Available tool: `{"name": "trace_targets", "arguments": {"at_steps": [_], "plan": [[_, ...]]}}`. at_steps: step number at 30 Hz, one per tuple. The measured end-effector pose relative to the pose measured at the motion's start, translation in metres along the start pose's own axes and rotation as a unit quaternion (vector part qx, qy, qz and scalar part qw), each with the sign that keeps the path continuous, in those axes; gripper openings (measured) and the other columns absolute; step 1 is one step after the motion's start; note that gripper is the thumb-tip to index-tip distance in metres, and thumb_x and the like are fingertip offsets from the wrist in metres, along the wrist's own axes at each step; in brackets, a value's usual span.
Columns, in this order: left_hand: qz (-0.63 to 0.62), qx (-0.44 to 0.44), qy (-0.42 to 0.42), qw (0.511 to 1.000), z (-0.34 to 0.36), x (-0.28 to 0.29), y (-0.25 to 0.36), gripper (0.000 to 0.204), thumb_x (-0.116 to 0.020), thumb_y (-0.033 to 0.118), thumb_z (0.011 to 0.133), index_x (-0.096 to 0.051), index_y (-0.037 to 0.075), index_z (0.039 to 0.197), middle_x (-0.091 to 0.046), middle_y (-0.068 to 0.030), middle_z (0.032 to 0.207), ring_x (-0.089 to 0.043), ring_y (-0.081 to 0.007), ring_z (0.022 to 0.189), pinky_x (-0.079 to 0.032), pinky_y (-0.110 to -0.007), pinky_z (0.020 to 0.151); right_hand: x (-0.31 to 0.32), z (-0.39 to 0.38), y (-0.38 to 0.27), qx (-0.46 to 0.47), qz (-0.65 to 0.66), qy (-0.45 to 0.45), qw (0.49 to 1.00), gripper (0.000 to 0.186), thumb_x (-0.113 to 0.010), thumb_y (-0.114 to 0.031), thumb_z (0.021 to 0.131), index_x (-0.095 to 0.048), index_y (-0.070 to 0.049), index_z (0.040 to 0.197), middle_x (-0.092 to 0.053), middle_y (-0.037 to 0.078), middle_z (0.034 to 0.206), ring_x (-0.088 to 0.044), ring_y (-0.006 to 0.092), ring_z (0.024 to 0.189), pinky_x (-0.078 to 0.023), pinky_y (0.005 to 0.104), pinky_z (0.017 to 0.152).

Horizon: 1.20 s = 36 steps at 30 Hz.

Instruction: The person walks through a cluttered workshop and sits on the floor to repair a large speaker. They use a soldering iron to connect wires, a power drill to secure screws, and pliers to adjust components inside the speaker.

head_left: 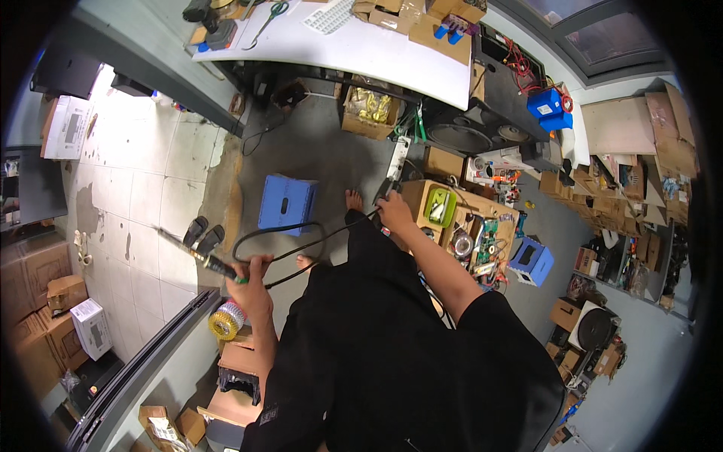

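Observation:
My left hand [254,280] is closed around a soldering iron [218,265], a slim tool with a dark, partly yellowish body and a thin tip pointing up and left. From it a black cable [282,256] loops through the air and runs across to my right hand [395,213]. That hand is closed on a black plug [385,188] at the near end of a white power strip [400,157]. Whether the plug sits in a socket, I cannot tell. Beyond the loop of cable stands a blue folding stool [287,204].
A wooden box [413,197] of tools and a green tray [438,208] stand beside my right hand. Farther off is a white table [331,47], with a carton [364,120] of yellow items under its edge. Black sandals [204,235] lie on the floor at left; a second blue stool [530,261] stands right.

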State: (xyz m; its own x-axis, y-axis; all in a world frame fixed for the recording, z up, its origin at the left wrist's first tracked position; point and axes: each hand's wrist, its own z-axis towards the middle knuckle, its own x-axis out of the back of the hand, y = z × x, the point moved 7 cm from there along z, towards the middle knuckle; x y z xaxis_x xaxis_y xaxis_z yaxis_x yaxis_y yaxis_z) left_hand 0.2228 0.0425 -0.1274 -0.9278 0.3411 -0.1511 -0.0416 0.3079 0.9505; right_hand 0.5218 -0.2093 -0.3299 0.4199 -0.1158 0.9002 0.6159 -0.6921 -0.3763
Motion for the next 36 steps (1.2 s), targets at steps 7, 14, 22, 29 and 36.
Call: {"name": "trace_targets", "arguments": {"at_steps": [7,14,22,29,36], "plan": [[-0.032,0.07,0.005,0.997,-0.011,-0.037,-0.014,0.033,-0.06,-0.007,0.094,-0.033,0.011,0.088,-0.067,-0.02,0.091,-0.069,-0.0353,0.102,-0.056,-0.048,0.096,-0.034,0.026,0.151,-0.151,0.088,-0.125,0.977,0.028,-0.05,-0.008,0.087,-0.073,-0.012,0.104,-0.071,0.02,0.096,-0.067,0.0333,0.091,-0.053,0.0435,0.084],[0.013,0.091,-0.105,0.99,0.028,-0.027,-0.032,0.034,-0.064,-0.006,0.092,-0.035,0.011,0.086,-0.068,-0.0169,0.089,-0.072,-0.0303,0.091,-0.059,-0.046,0.09,-0.029,0.045,0.168,-0.471,0.722,0.077,0.501,0.023,-0.039,-0.01,0.1,-0.056,-0.004,0.114,-0.06,0.008,0.081,-0.061,0.0208,0.071,-0.049,0.0378,0.065],[0.019,0.088,-0.085,0.992,0.02,-0.025,-0.035,0.035,-0.065,-0.003,0.092,-0.034,0.01,0.085,-0.068,-0.0181,0.087,-0.072,-0.0299,0.09,-0.059,-0.044,0.089,-0.075,0.022,0.184,-0.569,0.774,0.058,0.273,0.027,-0.032,-0.019,0.106,-0.052,-0.001,0.101,-0.032,-0.004,0.055,-0.028,0.0091,0.041,-0.025,0.0261,0.041],[-0.01,0.086,-0.096,0.992,0.025,-0.054,-0.034,0.035,-0.065,-0.005,0.093,-0.034,0.01,0.084,-0.069,-0.018,0.087,-0.072,-0.0289,0.092,-0.059,-0.043,0.089,-0.047,0.022,0.201,-0.594,0.734,0.092,0.318,0.022,-0.032,-0.014,0.101,-0.05,-0.003,0.095,-0.029,-0.003,0.054,-0.027,0.0109,0.04,-0.021,0.0268,0.039],[-0.013,0.068,-0.078,0.995,0.029,-0.061,-0.031,0.034,-0.065,-0.002,0.093,-0.034,0.01,0.084,-0.067,-0.0166,0.088,-0.072,-0.0274,0.09,-0.06,-0.041,0.087,0.039,0.04,0.201,-0.503,0.769,0.156,0.362,0.011,-0.038,-0.007,0.098,-0.048,-0.004,0.099,-0.033,-0.005,0.054,-0.027,0.0094,0.039,-0.02,0.0259,0.037]]}}
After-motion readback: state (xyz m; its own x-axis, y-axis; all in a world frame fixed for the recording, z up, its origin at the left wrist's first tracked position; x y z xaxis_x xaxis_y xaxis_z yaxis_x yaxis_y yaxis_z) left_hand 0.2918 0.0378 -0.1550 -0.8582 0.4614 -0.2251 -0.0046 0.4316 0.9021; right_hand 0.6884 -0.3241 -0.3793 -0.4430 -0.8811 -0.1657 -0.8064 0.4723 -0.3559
